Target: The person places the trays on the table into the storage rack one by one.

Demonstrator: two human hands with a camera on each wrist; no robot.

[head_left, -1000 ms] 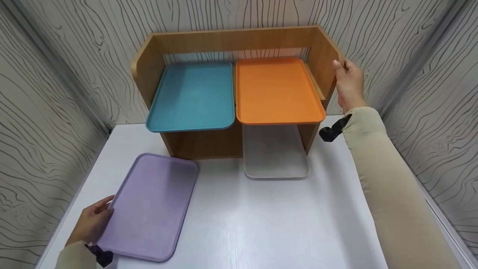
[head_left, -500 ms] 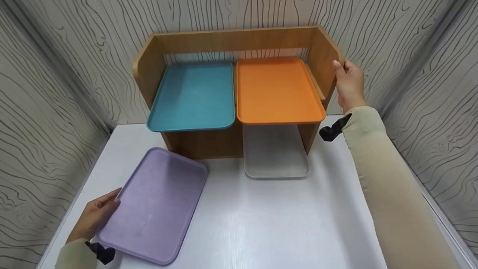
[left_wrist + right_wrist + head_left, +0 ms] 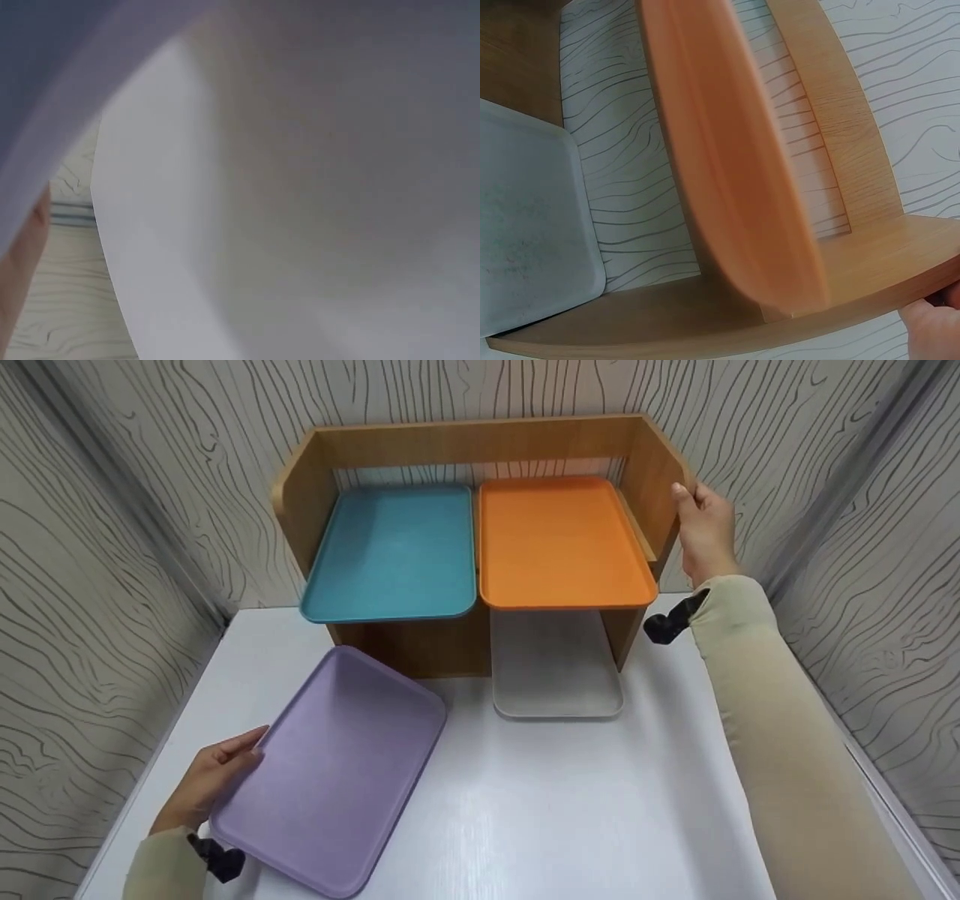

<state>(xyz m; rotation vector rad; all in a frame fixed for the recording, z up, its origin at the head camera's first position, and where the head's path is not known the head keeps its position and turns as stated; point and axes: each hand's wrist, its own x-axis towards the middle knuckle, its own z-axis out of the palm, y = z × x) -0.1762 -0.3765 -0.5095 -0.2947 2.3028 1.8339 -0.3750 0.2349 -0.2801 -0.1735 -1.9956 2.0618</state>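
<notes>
My left hand grips the left long edge of a purple tray, thumb over the rim. The tray is slanted, its far corner close to the lower left bay of a wooden shelf. In the left wrist view the purple rim runs close across the upper left, over the white tabletop. My right hand grips the front edge of the shelf's right side panel; its fingers show at the corner of the right wrist view.
On the shelf's upper level lie a blue tray at left and an orange tray at right. A white tray sticks out of the lower right bay onto the white table. Wood-patterned panels stand on three sides.
My left hand has moved the purple tray forward and to the right, turning it clockwise toward the shelf. My right hand keeps its hold on the side panel.
</notes>
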